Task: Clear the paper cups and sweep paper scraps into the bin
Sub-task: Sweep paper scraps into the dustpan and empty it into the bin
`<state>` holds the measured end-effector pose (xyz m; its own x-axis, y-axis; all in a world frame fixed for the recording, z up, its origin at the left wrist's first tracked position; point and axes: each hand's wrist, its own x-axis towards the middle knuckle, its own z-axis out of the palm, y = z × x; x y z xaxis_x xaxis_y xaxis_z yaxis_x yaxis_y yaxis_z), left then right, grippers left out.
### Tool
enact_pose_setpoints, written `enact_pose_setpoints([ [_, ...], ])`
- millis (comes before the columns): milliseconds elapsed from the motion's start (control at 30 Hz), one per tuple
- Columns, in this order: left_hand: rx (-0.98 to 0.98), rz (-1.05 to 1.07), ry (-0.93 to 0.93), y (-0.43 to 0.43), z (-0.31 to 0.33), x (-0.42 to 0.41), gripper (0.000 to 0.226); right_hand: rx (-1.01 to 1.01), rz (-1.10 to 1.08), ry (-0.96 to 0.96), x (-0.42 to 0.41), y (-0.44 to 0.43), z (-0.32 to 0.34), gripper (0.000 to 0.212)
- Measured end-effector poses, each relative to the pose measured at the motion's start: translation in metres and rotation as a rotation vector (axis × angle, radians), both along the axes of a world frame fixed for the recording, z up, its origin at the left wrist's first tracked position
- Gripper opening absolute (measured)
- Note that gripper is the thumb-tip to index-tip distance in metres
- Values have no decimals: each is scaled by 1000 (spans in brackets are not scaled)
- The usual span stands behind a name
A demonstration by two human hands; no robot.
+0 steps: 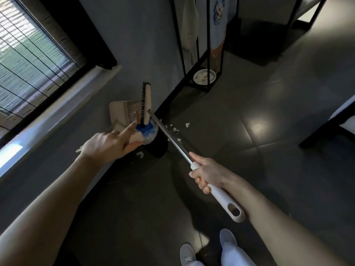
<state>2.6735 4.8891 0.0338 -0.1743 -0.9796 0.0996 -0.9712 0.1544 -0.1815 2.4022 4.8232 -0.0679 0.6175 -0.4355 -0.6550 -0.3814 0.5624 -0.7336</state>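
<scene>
**Cup goes to the bin, sweeping yet to come**

The right hand [206, 174] is wrapped round the white grip of the broom [169, 137]. The left hand [109, 145] pinches a blue-and-white paper cup [148, 133], index finger straight, above what looks like the dark bin [158, 150]. Just past that pinch stands the beige dustpan [123, 110]. Paper scraps [174, 129] lie beside the broom's shaft. Next, it seems: drop the cup in, then lower the brush to the scraps.

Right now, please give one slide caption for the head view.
Left hand holds the dustpan at the bin; right hand grips the broom; paper scraps on the floor.
</scene>
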Motion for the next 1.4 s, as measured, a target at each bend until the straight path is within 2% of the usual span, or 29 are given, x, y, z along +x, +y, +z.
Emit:
enact_pose_setpoints([
  [167, 37, -53, -49, -7, -15, -1, 88, -24, 93, 216, 28, 22, -39, 77],
  [300, 217, 164, 27, -19, -25, 3, 79, -50, 69, 228, 37, 25, -43, 79],
  [467, 357, 280, 240, -31, -28, 6, 97, -14, 36, 120, 26, 16, -30, 80],
  [600, 466, 374, 415, -36, -32, -2, 99, 33, -21, 32, 5, 17, -21, 80],
  [833, 689, 415, 296, -28, -46, -7, 98, 111, -120, -55, -6, 19, -16, 78],
  [900, 672, 389, 236, -26, -46, -8, 96, 117, -126, -65, -7, 17, -15, 78],
  [1000, 556, 311, 88, -23, -43, -11, 80, 121, -133, -75, -10, 16, -13, 78],
  [1067, 473, 336, 10, -21, -39, -11, 78, 121, -140, -79, -11, 16, -11, 77],
  [1233, 294, 401, -28, -6, -25, -7, 78, 112, -146, -113, -11, 19, -2, 78],
  [1400, 196, 380, 14, 11, 1, -3, 58, 80, -125, -130, -6, 21, 6, 77],
])
